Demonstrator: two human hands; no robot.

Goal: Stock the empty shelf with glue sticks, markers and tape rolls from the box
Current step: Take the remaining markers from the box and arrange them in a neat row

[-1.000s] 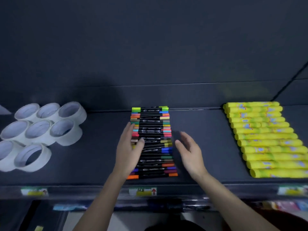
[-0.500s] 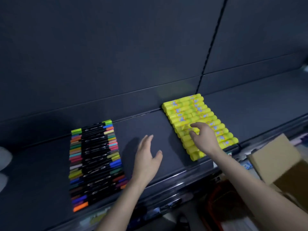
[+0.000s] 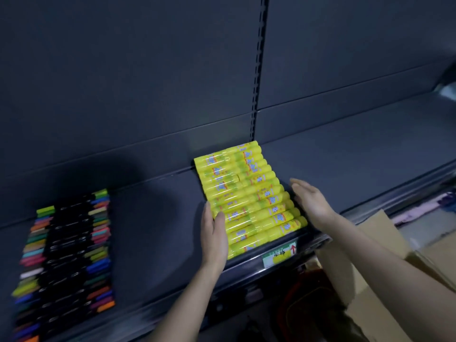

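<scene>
A person's left hand (image 3: 213, 233) lies flat-fingered against the left ends of the glue sticks (image 3: 249, 201), while the right hand (image 3: 311, 201) stands released, palm inward, just beside their right ends. Whether it touches them is hard to tell through the blur. Neither hand grasps anything. The yellow sticks lie side by side in a block on the dark shelf (image 3: 160, 230), running from the back panel to the front rail above a price label (image 3: 278, 255). The markers (image 3: 66, 262) lie in their own row well apart to the left, and the cardboard box (image 3: 380, 228) sits below at the right.

The risk lies in the squeeze. The sticks are round and loose, so uneven pressure from the two palms could skew the block or push one stick up over its neighbour. The front stick lies right at the rail, and a nudge forward could roll it off toward the floor. The rows at the back already look slightly offset.

A second ago both hands were at the markers, with tape rolls in view on the left. Half a second ago the right hand rested on top of the glue sticks and the left hovered over bare shelf. Now the hands bracket the block from either side, and the view has swung right, so the tape rolls are out of sight.
</scene>
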